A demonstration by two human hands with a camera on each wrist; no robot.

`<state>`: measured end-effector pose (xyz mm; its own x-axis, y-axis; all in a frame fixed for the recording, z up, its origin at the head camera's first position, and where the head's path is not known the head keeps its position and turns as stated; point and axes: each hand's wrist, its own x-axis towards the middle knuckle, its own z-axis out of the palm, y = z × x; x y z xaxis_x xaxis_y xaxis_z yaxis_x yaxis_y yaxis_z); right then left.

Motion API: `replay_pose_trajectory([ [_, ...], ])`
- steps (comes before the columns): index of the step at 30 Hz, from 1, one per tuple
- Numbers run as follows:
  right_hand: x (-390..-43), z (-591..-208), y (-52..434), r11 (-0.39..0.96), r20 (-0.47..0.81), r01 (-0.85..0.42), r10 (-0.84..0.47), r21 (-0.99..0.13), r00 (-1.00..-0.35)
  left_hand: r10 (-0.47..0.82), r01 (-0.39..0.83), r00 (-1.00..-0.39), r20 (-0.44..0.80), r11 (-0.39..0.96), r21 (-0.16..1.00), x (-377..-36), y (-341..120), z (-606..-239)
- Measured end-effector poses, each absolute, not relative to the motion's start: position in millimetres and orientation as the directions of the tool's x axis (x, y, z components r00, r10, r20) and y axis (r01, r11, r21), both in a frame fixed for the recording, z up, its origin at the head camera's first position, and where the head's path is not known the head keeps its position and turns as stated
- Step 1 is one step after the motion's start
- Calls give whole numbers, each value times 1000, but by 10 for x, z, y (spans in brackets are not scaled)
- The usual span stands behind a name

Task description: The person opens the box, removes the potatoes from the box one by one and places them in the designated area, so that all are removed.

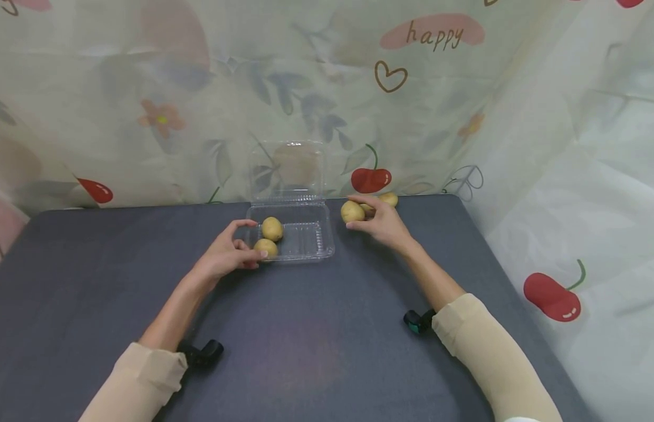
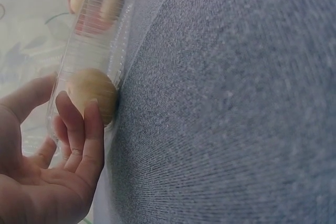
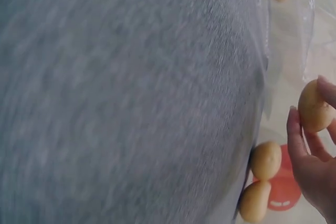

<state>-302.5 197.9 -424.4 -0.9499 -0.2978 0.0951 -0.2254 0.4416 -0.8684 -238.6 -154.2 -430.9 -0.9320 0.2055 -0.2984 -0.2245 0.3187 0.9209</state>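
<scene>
My left hand [image 1: 229, 252] holds the left side of a clear plastic clamshell container [image 1: 327, 240], its fingers against the wall. Two potatoes sit inside at the left: one farther back [image 1: 272, 228], one near the front corner [image 1: 266, 248]. To the right of the container, my right hand [image 1: 382, 223] pinches another potato [image 1: 352, 211] between thumb and fingers. In the right wrist view this held potato [image 3: 314, 107] is apart from two other potatoes, one rounder [image 3: 266, 160] and one longer [image 3: 255, 201], at the table's back edge.
The container's hinged lid [image 1: 287, 170] stands raised against the patterned curtain [image 1: 211, 88] behind the table. A dark grey cloth covers the table [image 1: 285, 351]. Another curtain panel [image 1: 596, 193] hangs along the right edge. Dark wrist cameras [image 1: 203, 353] are on both forearms.
</scene>
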Motion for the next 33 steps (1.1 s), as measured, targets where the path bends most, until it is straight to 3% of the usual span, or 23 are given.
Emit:
replay_pose_trajectory([
  [33, -3010, -4372, 2444, 664, 43, -206, -253, -719, -966, 217, -234, -926, -308, 310, 921, -2373, -1553, -4274],
])
